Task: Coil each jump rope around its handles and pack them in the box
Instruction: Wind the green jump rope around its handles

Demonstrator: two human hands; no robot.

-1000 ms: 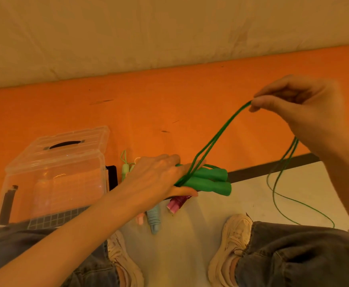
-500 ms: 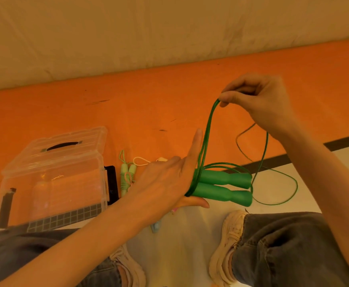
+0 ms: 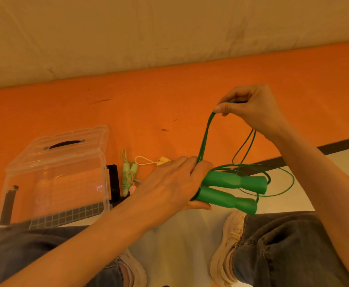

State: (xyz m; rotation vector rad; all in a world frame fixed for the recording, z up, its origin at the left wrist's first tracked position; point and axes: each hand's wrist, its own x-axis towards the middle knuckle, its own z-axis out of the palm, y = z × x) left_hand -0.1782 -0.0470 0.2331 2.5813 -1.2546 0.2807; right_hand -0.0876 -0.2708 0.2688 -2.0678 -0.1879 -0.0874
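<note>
My left hand (image 3: pixel 173 183) grips the two green handles (image 3: pixel 231 189) of a jump rope side by side, their free ends pointing right. My right hand (image 3: pixel 250 106) pinches the thin green rope (image 3: pixel 204 139) above them, pulling strands up from the handles near my left fingers. Loose loops of the same rope hang and lie to the right of the handles. A clear plastic box (image 3: pixel 55 175) with a black carry handle in its raised lid stands on the floor at the left.
A coiled pale green jump rope (image 3: pixel 128 177) lies beside the box, with a yellow-handled one (image 3: pixel 161 161) behind my left hand. An orange wall band runs across the back. My knees and pale shoes (image 3: pixel 229 241) fill the foreground.
My left fingers have curled down over the handles; half a second ago they pointed up. My right hand stays above the handles after swinging in from the far right.
</note>
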